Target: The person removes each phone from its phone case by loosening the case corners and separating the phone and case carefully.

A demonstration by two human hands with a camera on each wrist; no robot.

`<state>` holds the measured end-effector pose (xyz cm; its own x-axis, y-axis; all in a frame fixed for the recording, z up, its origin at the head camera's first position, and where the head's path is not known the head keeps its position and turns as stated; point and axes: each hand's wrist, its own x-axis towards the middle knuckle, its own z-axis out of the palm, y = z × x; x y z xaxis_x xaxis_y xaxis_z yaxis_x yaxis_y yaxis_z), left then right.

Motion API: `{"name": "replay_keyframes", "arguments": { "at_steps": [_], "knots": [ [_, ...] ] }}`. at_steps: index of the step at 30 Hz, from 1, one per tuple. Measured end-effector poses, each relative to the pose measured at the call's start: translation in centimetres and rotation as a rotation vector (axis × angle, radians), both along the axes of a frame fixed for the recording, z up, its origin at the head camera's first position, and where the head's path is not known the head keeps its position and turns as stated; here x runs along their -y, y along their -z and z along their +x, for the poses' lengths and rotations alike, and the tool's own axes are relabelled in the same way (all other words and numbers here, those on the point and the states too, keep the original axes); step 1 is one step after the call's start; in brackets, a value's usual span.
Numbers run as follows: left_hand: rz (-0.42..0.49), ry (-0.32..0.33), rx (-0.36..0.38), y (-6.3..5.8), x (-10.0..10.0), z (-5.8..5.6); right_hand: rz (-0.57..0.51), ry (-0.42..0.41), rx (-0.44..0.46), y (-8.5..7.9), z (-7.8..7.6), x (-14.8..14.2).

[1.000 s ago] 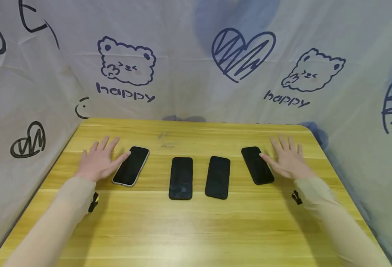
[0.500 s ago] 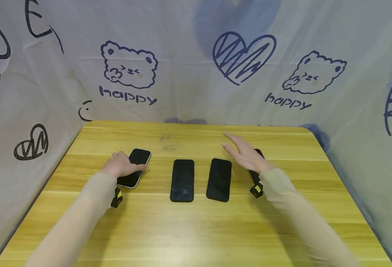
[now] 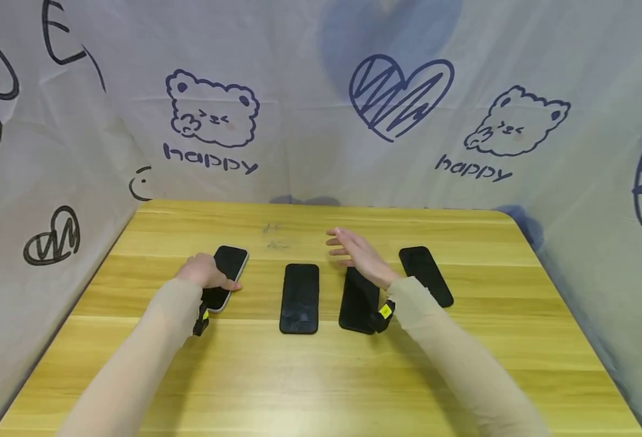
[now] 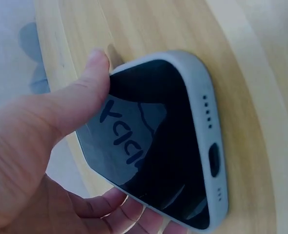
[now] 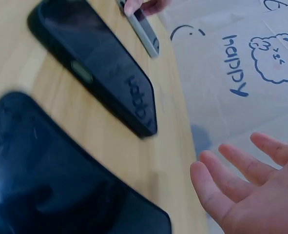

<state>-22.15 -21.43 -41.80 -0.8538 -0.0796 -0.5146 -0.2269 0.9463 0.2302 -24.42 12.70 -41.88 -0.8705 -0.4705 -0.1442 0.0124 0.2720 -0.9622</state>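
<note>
My left hand [image 3: 204,271] grips a smartphone [image 3: 230,262] with a pale case at the table's left. In the left wrist view, the thumb lies at one long edge of this pale-cased phone [image 4: 178,126] and the fingers curl at the opposite edge. Its dark screen faces up. My right hand [image 3: 361,260] hovers with extended fingers, holding nothing, over the far end of a black smartphone [image 3: 356,306], partly covering it. Another black smartphone [image 3: 300,298] lies left of that one, near the middle. A further black smartphone [image 3: 427,276] lies to the right, beyond the right wrist.
The phones lie on a yellow wood-grain table [image 3: 266,388]. A pale cloth [image 3: 299,133] with drawn bears, hearts and writing hangs behind the table and along both sides. Small dark wrist cameras [image 3: 382,317] sit below each wrist, the right one just above a phone.
My left hand has moved from beside the pale-cased phone onto it and gripped its edges. The right hand has swept left from beside the rightmost phone to above the neighbouring one.
</note>
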Motion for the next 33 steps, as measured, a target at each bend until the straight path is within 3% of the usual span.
{"name": "replay_keyframes", "arguments": {
  "at_steps": [8, 15, 23, 29, 33],
  "knots": [
    [-0.028, -0.042, 0.041, -0.3, 0.5, 0.0, -0.126, 0.045, 0.147, 0.8, 0.1, 2.3],
    [0.004, -0.105, 0.024, 0.2, 0.7, 0.1, -0.161, 0.042, 0.180, 1.6, 0.5, 3.4],
    [0.050, -0.099, 0.030, 0.8, 1.1, -0.1, -0.168, 0.032, 0.207, 1.8, 0.8, 4.6],
    [0.097, -0.097, -0.022, 1.2, 1.4, 0.2, -0.169, 0.037, 0.228, 2.2, 1.2, 4.9],
    [0.163, -0.110, -0.117, 1.9, 1.3, 0.4, -0.163, 0.050, 0.235, 2.3, 1.4, 4.9]
  ]
}}
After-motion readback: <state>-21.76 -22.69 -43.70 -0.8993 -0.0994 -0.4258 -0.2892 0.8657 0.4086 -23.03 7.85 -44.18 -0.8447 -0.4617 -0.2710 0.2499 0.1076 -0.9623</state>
